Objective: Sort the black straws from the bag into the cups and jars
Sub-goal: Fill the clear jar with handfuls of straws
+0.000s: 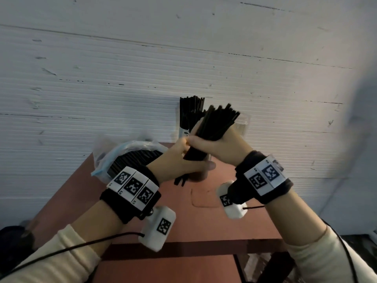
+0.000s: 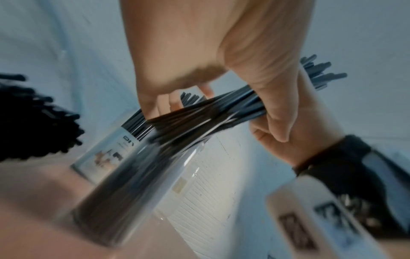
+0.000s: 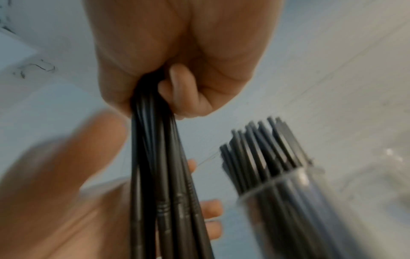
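Right hand (image 1: 216,146): raised over the table (image 1: 183,221), fist clenched round a bundle of black straws (image 1: 214,127), tips fanned upward
Left hand (image 1: 179,162): just beside, fingers curled on the bundle's lower part
Jar (image 1: 188,119): behind, straw-filled
Bag (image 1: 122,156): left, holding straws
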Demonstrator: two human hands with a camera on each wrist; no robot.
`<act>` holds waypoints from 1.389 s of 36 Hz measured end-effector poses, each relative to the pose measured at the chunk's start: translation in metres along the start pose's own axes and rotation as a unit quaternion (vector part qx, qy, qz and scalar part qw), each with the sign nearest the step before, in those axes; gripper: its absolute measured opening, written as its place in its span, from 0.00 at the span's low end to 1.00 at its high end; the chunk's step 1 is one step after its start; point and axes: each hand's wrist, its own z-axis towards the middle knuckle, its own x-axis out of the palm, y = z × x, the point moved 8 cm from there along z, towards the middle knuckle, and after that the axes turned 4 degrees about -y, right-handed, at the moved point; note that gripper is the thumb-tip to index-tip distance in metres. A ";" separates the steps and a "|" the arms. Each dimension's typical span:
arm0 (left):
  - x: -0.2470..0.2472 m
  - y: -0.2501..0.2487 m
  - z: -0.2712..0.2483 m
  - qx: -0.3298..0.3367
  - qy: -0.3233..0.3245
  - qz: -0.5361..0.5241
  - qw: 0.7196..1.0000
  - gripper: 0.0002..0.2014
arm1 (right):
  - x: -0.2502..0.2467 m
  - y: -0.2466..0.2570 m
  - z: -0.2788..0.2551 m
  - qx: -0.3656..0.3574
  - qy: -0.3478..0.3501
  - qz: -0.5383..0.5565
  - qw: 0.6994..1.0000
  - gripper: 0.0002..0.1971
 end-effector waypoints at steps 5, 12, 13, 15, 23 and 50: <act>-0.017 0.001 0.019 0.009 -0.143 0.040 0.989 0.56 | -0.047 0.001 0.023 0.020 -0.069 -0.006 0.997 0.03; -0.015 0.020 0.070 -0.016 -0.132 0.035 0.990 0.72 | -0.088 -0.010 0.049 0.068 -0.128 -0.001 0.989 0.08; -0.015 0.020 0.075 -0.023 -0.119 0.043 0.992 0.73 | -0.091 -0.012 0.053 0.072 -0.133 -0.002 0.989 0.08; -0.013 0.022 0.085 -0.030 -0.094 0.041 0.994 0.70 | -0.095 -0.018 0.059 0.080 -0.141 0.001 0.987 0.07; -0.017 0.041 0.105 -0.071 -0.050 0.080 0.993 0.52 | -0.110 -0.045 0.077 0.100 -0.160 0.010 0.982 0.05; -0.015 0.039 0.101 -0.046 -0.058 0.078 0.994 0.37 | -0.044 -0.078 0.084 0.091 -0.057 -0.243 0.964 0.16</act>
